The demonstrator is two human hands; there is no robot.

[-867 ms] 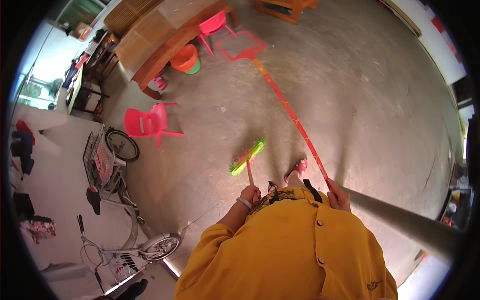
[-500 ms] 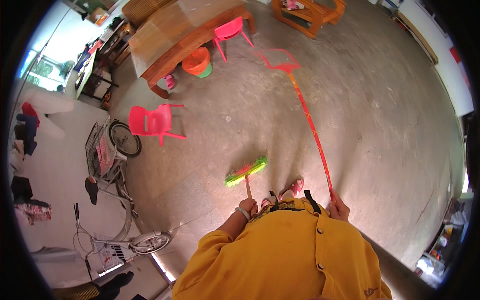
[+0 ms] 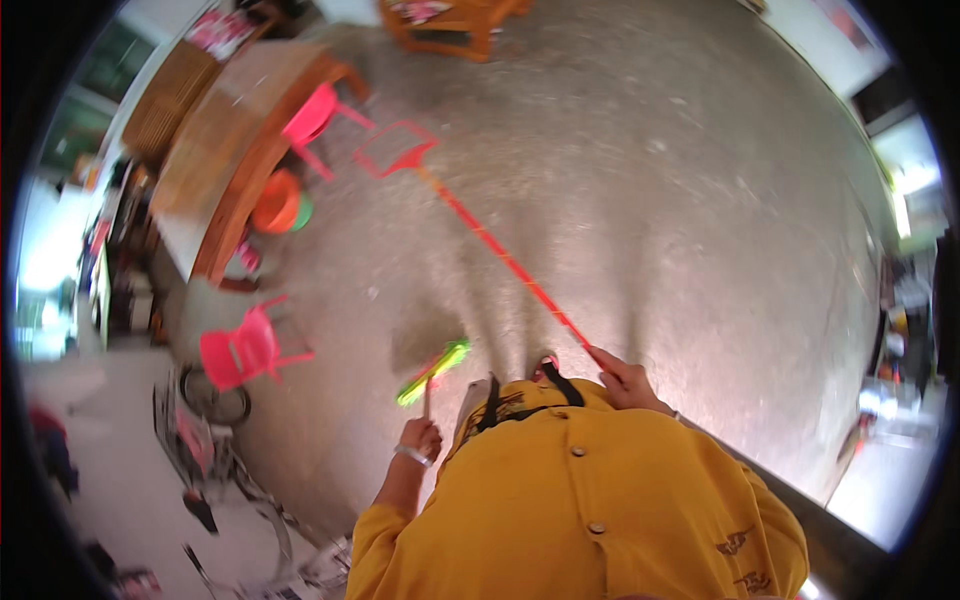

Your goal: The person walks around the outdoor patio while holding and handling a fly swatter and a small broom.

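My left hand (image 3: 420, 437), with a silvery band at the wrist, is closed around the handle of a broom (image 3: 433, 372). The broom's bristles are green, yellow and red, and its head is in front of me to the left. My right hand (image 3: 624, 382) grips the near end of a long red pole (image 3: 490, 243) with orange bands. It slants away to the far left, ending in a flat, red-rimmed, see-through head (image 3: 398, 150). That head appears near a pink chair (image 3: 312, 118) by a wooden table (image 3: 232, 120). Whether it touches the floor I cannot tell.
Another pink chair (image 3: 243, 350) stands at left, near a parked bicycle (image 3: 195, 440) along the wall. An orange bin (image 3: 277, 203) sits beside the table. At the far side is a wooden armchair (image 3: 455, 28). Shelves with goods (image 3: 905, 350) line the right edge.
My view has turned to the right, so the furniture shifts left. The broom and the red pole's far end now lie farther left in view. Both hands keep their grips.
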